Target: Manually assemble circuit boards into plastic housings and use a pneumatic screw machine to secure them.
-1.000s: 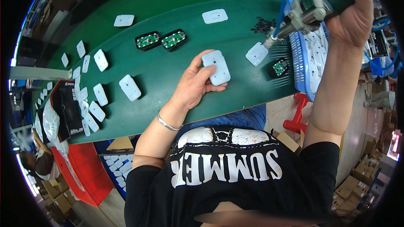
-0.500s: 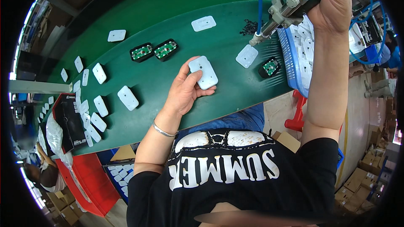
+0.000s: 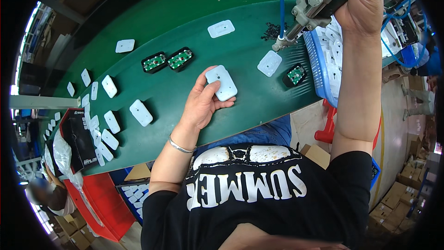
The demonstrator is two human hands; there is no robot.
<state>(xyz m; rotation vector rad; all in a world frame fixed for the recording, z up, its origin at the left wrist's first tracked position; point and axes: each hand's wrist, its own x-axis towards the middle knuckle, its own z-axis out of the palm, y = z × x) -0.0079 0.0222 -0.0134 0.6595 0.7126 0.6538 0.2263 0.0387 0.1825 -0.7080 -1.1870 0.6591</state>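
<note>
My left hand is closed around a white plastic housing with rounded corners, its thumb pressed on the top face near a small dark hole. Up at the right, my right hand grips a pneumatic screwdriver with a dark green body and a metal head. The tool's tip points down-left, over a small pile of black screws. Below the tip lies a loose white cover. A black housing with a green circuit board sits to the right of that cover.
Two more open black housings with circuit boards stand at centre left. Several white housings are spread along the left. A blue basket of white parts stands at the right. Blue air hoses hang by the tool. A person is at far left.
The whole view has shifted slightly. Both hands keep their holds on the white housing and the screwdriver, with little movement relative to the table.
</note>
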